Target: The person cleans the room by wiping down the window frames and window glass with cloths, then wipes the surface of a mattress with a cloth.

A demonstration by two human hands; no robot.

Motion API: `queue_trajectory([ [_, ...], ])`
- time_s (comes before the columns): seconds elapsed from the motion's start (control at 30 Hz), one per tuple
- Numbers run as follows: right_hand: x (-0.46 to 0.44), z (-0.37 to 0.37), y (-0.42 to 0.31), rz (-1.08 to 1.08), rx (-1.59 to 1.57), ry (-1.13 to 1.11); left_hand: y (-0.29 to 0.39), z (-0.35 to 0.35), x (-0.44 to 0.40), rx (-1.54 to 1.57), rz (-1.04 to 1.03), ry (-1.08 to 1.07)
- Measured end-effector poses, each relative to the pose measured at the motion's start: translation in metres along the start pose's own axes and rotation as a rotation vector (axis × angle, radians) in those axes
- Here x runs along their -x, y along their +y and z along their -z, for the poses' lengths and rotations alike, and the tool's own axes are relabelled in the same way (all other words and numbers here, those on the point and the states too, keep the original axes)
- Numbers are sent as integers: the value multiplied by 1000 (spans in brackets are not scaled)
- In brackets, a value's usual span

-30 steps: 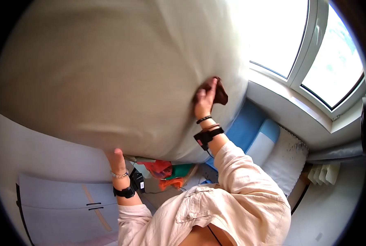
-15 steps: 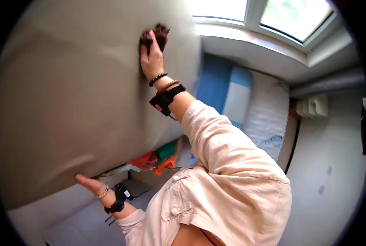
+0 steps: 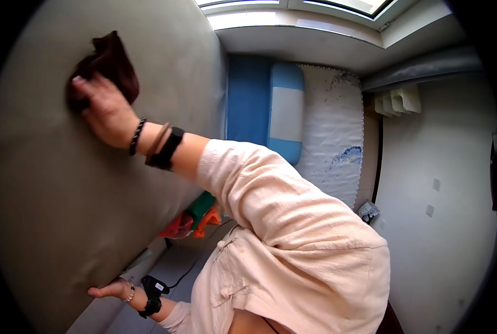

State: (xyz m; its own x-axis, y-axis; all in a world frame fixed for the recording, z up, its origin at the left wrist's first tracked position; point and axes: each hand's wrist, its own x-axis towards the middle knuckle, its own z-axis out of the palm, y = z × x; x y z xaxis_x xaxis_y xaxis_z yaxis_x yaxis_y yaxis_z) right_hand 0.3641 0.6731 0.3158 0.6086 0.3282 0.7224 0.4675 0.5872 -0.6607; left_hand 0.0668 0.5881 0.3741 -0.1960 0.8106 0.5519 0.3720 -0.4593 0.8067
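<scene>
My right hand presses a dark maroon cloth against a large, smooth, greyish-beige surface. The cloth is bunched beneath the fingers, and one corner sticks up beyond them. Some fingers are blurred. At the lower edge of the same surface, my left hand rests with one digit stretched out along it. Its other fingers are mostly hidden. Each wrist wears a black strap and a bracelet.
A blue and grey cushion lies on a white quilted pad beyond the right arm. Red, green and orange fabrics hang under the surface's edge. A cable runs from the left wrist device. A window is above.
My right hand has slid the cloth leftward across the surface, and more of the cloth shows. The view has shifted; my left hand stays at the lower edge.
</scene>
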Motion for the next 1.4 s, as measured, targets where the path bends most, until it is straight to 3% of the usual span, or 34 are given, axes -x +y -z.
queue_trajectory([
  [0.13, 51, 23, 66, -283, 56, 199, 15, -7, 6, 3, 28, 60],
  [0.17, 62, 34, 65, -593, -67, 189, 15, -7, 7, 13, 65, 68],
  [0.2, 79, 41, 93, -801, 6, 129, 13, -4, 8, 27, 57, 102],
  [0.27, 65, 60, 110, -1050, -184, 256, 10, 0, 10, 20, 52, 43],
  [0.33, 22, 49, 95, -577, -363, 337, 9, 0, 11, 54, 58, 81],
  [0.4, -40, 46, 39, -299, -363, 82, 1, 8, 11, 141, 87, 31],
  [0.47, -85, 36, -22, -71, -273, -27, 7, 9, 12, 93, 56, 2],
  [0.53, -103, 14, -36, 329, 82, -17, 10, -2, 12, 91, 14, -6],
  [0.63, -86, 6, -3, 198, 99, 44, 19, -1, 15, 90, 66, -53],
  [0.67, -73, 13, 17, -23, 57, 49, 20, -1, 15, 104, 54, -43],
  [0.73, -37, 29, 67, -238, 57, 185, 21, -1, 16, 122, 67, -73],
  [0.77, -16, 36, 92, -399, 136, 184, 18, -3, 15, 134, 60, -63],
  [0.8, -5, 45, 125, -428, 399, 162, 17, -3, 15, 124, 39, -68],
  [0.83, -4, 51, 149, -791, 0, 254, 18, -2, 15, 110, 18, -76],
  [0.87, -38, 57, 90, -1063, -242, 348, 20, 0, 16, 112, 12, -72],
  [1.0, -124, 27, 31, -193, -293, 161, 13, 2, 21, 97, 19, -53],
  [1.13, -173, 15, -55, 530, 189, -115, 20, 6, 28, 132, 101, -49],
  [1.2, -169, 6, -26, 485, 63, -115, 24, 2, 30, 180, 116, 6],
  [1.27, -155, 10, 17, 226, 143, 32, 39, -13, 30, 177, 204, 220],
  [1.33, -127, 29, 84, -110, 3, 99, 47, -19, 30, 151, 211, 270],
  [1.4, -89, 49, 137, -338, 66, 215, 52, -27, 26, 134, 218, 318],
])
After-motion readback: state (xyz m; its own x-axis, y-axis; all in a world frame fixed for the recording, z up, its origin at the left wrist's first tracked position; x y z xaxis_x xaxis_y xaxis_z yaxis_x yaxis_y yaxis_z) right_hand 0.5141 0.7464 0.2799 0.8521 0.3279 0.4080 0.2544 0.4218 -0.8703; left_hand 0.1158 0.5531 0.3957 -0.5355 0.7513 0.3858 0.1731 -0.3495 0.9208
